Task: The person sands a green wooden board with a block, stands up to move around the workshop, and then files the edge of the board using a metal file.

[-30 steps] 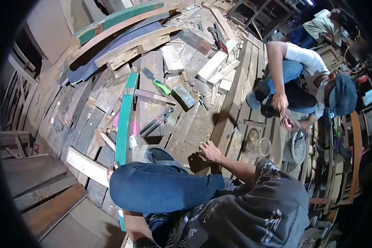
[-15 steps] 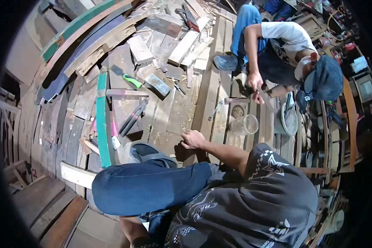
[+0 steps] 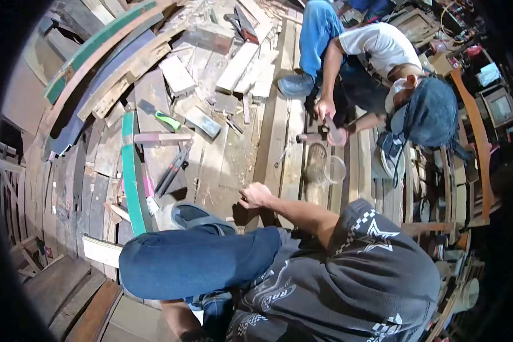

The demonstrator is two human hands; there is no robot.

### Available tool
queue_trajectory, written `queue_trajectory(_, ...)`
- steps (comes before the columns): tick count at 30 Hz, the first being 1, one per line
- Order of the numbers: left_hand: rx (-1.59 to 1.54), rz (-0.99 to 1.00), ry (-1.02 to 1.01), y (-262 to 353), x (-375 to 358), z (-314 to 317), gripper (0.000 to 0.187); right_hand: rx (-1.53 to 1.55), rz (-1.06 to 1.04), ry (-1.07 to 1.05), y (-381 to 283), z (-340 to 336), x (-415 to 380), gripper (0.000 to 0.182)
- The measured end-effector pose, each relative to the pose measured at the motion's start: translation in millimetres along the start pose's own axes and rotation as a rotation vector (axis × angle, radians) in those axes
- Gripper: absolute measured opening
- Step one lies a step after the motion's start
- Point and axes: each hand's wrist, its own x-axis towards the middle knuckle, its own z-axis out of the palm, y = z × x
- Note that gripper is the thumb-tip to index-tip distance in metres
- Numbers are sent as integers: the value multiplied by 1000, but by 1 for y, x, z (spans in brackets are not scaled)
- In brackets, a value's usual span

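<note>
My right hand (image 3: 255, 195) is low over the planks, its fingers curled closed. A thin strip (image 3: 229, 187) shows beside the fingertips on the left; what the fingers grip is too small to make out. Close by is my sandal (image 3: 202, 218). My left forearm (image 3: 179, 318) comes out beneath my bent knee (image 3: 194, 262), with that hand hidden. Nearby on the floor lie red-and-black handled pliers or cutters (image 3: 172, 171), a green-handled scraper (image 3: 166, 118) and a grey sharpening-stone-like block (image 3: 203, 122).
Opposite me, a co-worker (image 3: 376, 57) in a cap holds a flat tool (image 3: 336, 134) in both hands. Between us stands a clear jar (image 3: 334, 170); a bucket (image 3: 392, 162) is beside the co-worker. A green-edged board (image 3: 133, 171) and wood blocks (image 3: 178, 75) lie on the left.
The whole view has shifted slightly, moving most things left. My right hand stays low over the planks, still closed. The co-worker's hands and flat tool have changed angle.
</note>
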Motion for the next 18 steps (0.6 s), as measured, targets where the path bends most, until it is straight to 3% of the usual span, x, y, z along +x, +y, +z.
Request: queue_trajectory(18,-50,-103,-66,-2,4,-11,50,-3,61,-211,-8,-11,14,41)
